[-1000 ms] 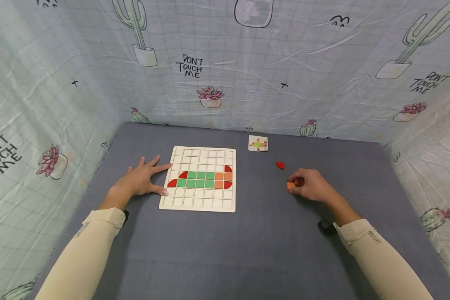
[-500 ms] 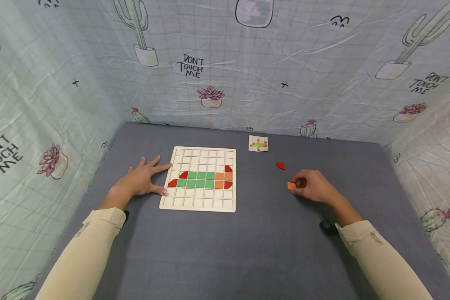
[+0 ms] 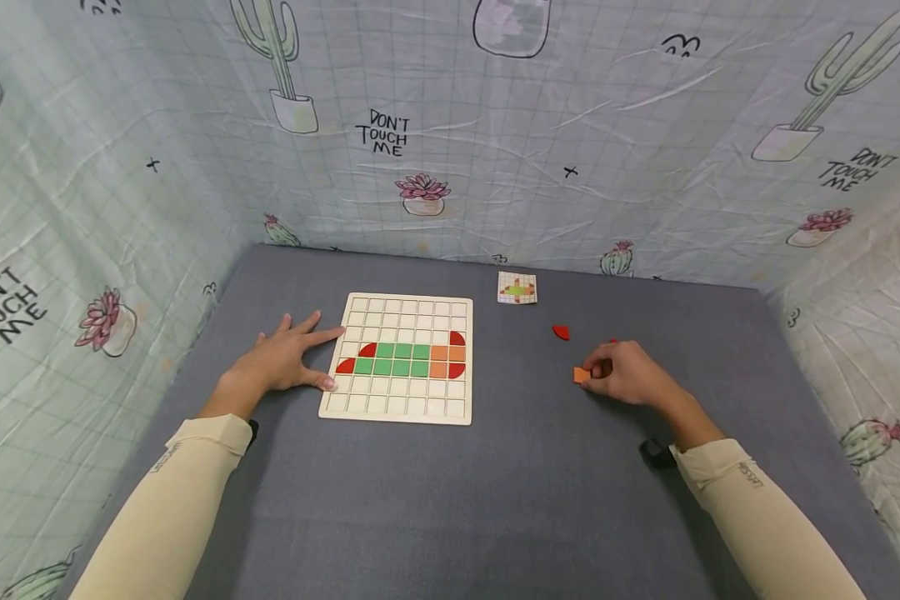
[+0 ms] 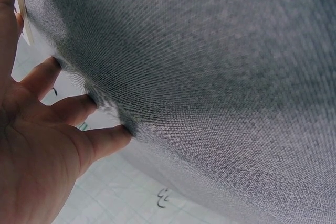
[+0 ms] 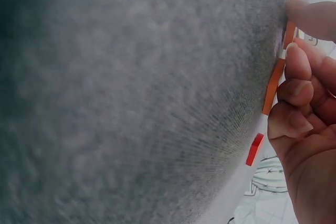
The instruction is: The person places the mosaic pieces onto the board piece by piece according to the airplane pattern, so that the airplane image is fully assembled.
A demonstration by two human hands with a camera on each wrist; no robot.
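My left hand [image 3: 281,358] lies with fingers spread at the left edge of a cream grid board [image 3: 395,402], thumb and forefinger on its rim. In the left wrist view its other fingertips [image 4: 123,132] press on the cloth. On the board sit green squares [image 3: 401,358], orange squares [image 3: 438,361] and red quarter-round pieces [image 3: 457,338]. My right hand [image 3: 626,372] pinches an orange square tile [image 3: 581,375] between thumb and forefinger, low over the table. A second orange tile [image 5: 274,86] lies beside its curled fingers in the right wrist view.
A red quarter-round piece [image 3: 561,332] lies between board and right hand. Another red piece [image 3: 613,340] peeks out behind that hand. A small pattern card [image 3: 517,288] is at the back of the grey table [image 3: 450,508]. Cactus-print cloth [image 3: 495,150] hangs around the table.
My right hand has shifted slightly, bringing the orange tile a little toward me. A red piece behind its knuckles has come into view. The left hand and the board stay put.
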